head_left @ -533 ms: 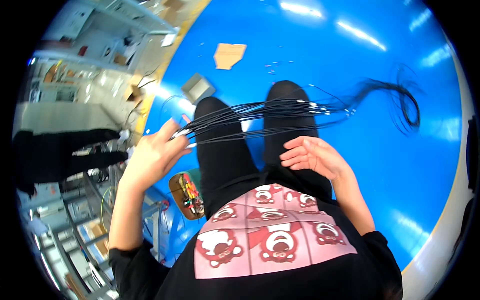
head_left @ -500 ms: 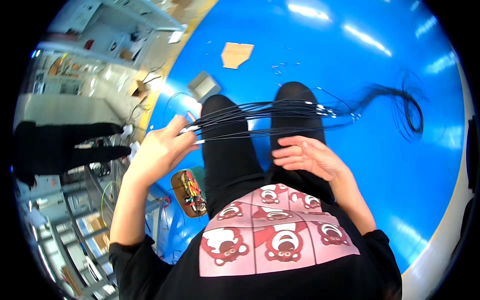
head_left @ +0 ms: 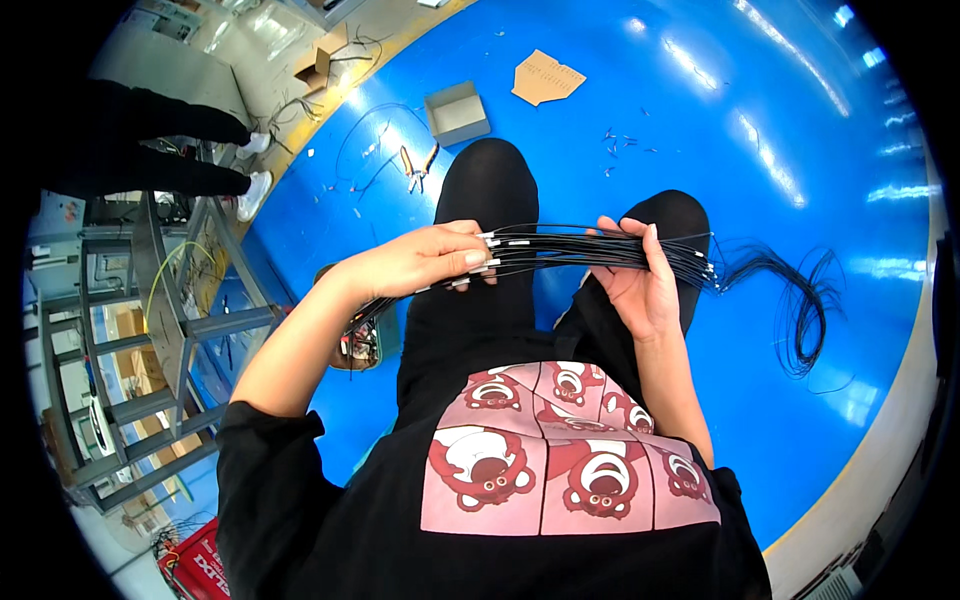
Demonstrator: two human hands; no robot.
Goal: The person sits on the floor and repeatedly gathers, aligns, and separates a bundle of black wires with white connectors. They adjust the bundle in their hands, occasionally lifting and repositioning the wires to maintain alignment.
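A bundle of thin black cables (head_left: 560,252) stretches across my thighs, with small white sleeves near both my hands. My left hand (head_left: 430,258) is closed around its left part, thumb on top, and loose ends stick out beneath the wrist. Farther right, my right hand (head_left: 640,285) grips the same bundle, its thumb in front and its fingers partly hidden behind the cables. Past the right hand the strands trail onto the blue floor in a loose black coil (head_left: 805,320).
Beyond my knees lie orange-and-black handled pliers (head_left: 417,168), a grey open box (head_left: 458,115), a cardboard piece (head_left: 548,78) and small scraps. A tool bin (head_left: 385,335) sits by my left leg. At left are a metal frame (head_left: 180,330) and another person's legs (head_left: 190,165).
My right hand has gone from hovering open below the cables to gripping them. My left hand has moved right along with the bundle, and the view has shifted.
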